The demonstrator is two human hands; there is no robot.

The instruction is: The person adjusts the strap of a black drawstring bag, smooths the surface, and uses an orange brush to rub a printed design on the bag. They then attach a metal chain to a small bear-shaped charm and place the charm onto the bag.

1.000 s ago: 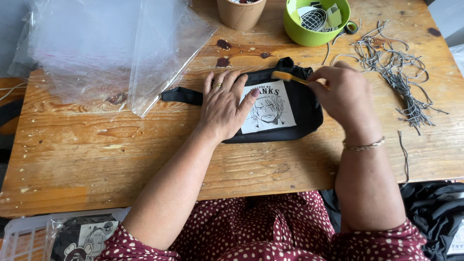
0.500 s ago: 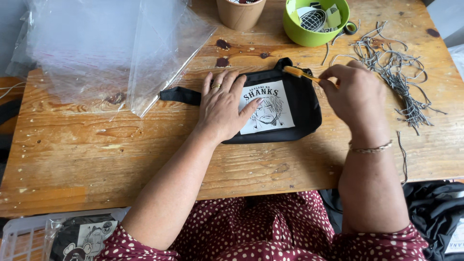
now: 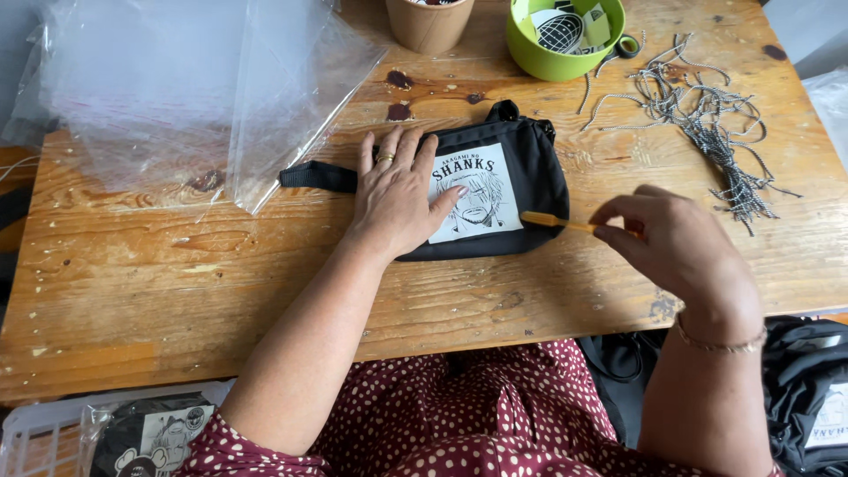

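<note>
Your left hand [image 3: 402, 199] pins the black pouch [image 3: 508, 190] flat; your right hand [image 3: 680, 243] pinches the yellow tool [image 3: 552, 221] at its edge.

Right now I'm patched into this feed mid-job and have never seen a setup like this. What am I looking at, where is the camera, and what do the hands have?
There is no machine here: a person works with two bare hands, and the single camera sits on their head, looking down at a wooden table.

The left hand lies flat on a small black pouch with a white printed panel, pressing it to the table. The right hand pinches a thin yellow stick-like tool whose tip rests at the pouch's right edge; what kind of tool it is I cannot tell.

Around them: clear plastic bags at the upper left, a brown paper cup and a green bowl of small items at the top, and a heap of thin metal chains on the right.
</note>
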